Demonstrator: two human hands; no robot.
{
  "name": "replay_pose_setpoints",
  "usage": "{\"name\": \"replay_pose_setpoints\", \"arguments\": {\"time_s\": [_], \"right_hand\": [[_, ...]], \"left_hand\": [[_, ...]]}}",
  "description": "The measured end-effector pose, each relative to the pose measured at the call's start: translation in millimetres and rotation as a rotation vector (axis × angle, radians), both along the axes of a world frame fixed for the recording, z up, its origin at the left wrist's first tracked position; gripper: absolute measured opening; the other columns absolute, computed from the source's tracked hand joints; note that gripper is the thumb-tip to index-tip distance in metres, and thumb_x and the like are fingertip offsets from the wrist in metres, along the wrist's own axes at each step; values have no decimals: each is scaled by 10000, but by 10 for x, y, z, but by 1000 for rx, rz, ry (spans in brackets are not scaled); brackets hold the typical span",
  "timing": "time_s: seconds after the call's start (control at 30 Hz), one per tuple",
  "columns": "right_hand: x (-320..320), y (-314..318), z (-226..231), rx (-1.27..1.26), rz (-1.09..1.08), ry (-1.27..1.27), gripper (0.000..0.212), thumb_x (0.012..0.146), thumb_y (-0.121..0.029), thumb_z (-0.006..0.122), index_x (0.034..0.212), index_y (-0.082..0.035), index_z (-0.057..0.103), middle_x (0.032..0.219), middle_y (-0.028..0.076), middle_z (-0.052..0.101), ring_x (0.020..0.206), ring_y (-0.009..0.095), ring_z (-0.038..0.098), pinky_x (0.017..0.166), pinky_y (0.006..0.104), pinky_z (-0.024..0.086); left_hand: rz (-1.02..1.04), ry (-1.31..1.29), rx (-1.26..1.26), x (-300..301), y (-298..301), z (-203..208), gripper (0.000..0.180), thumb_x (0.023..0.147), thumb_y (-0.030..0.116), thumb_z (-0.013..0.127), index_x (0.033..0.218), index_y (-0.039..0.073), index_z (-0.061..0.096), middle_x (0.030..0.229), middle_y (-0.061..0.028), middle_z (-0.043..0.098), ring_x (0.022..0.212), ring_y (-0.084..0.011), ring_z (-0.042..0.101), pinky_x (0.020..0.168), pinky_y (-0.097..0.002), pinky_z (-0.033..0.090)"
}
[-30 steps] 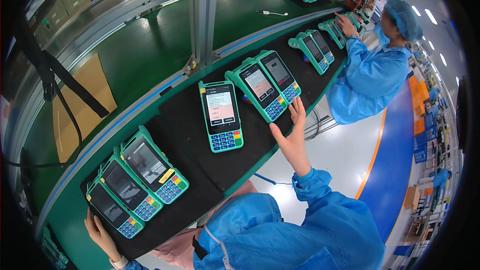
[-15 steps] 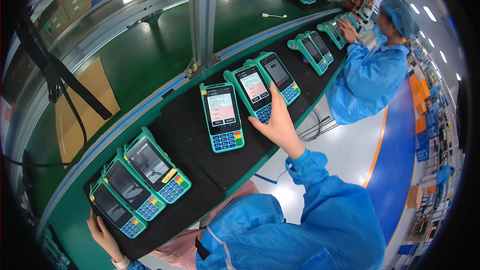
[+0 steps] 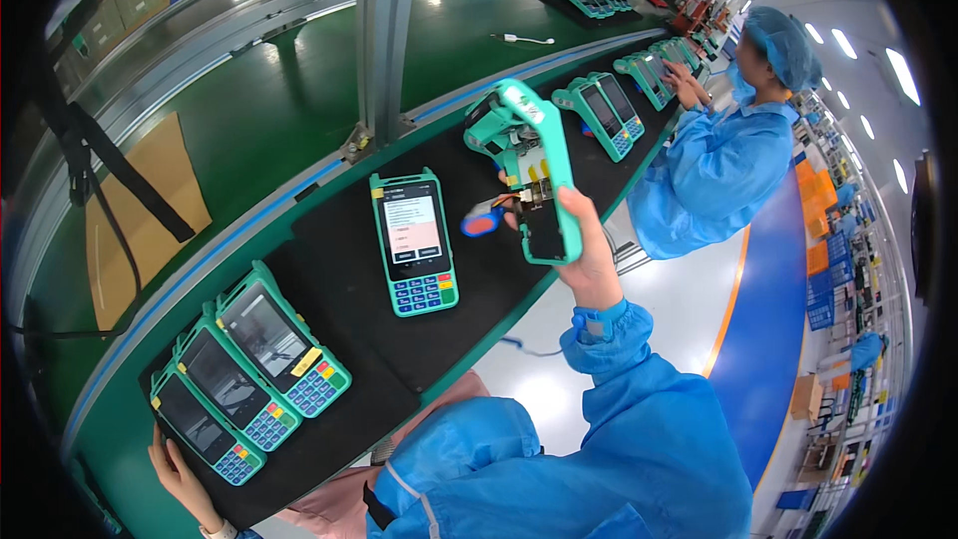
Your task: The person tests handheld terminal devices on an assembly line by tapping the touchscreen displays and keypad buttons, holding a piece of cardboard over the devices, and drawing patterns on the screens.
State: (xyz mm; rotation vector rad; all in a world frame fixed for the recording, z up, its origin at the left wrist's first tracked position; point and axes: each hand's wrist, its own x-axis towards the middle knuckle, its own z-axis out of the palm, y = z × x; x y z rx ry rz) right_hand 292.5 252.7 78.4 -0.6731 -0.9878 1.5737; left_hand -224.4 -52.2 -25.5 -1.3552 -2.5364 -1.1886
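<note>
Blue-sleeved, the right hand grips a green terminal above the bench, its open back showing; the left hand, empty, fingers loosely extended, lies beside three terminals. A lit terminal lies between.

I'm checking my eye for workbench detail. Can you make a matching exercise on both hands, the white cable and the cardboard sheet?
1. right hand
2. cardboard sheet
3. left hand
4. white cable

A. beside a row of three card machines
B. on the green bench, right of the metal post
C. holding a card machine
D. brown, at the picture's left

Pairs: 1-C, 2-D, 3-A, 4-B
</note>
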Motion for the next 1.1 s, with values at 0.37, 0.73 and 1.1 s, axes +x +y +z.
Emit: {"name": "replay_pose_setpoints", "arguments": {"time_s": [0.37, 0.73, 1.1], "right_hand": [[-191, -306, 31, -152, 322, 646, 815, 828, -483, 577, 1484, -91, 296, 1470, 289, 315, 1167, 355, 553, 931, 438, 532], [-330, -436, 48, -229, 391, 842, 943, 791, -577, 633, 1512, -118, 237, 1486, 339, 226, 1184, 455, 494, 898, 547, 499], [-358, -465, 74, -115, 397, 665, 871, 792, -567, 577, 1467, -75, 331, 1405, 332, 385, 1086, 380, 600, 842, 428, 576]], "left_hand": [[-12, -5, -16, 15, 25, -7, 347, 1004, 144, 469, 1313, 0, 535, 1043, -111, 563, 946, -196, 543, 857, -282, 409], [-18, 32, -17, -10, 4, -26, 351, 1001, 135, 471, 1323, 6, 530, 1009, -98, 555, 900, -179, 532, 823, -282, 413], [-37, -40, 2, -14, 10, -18, 351, 999, 124, 467, 1317, -11, 529, 1155, -131, 587, 1007, -216, 555, 903, -291, 406]]}}
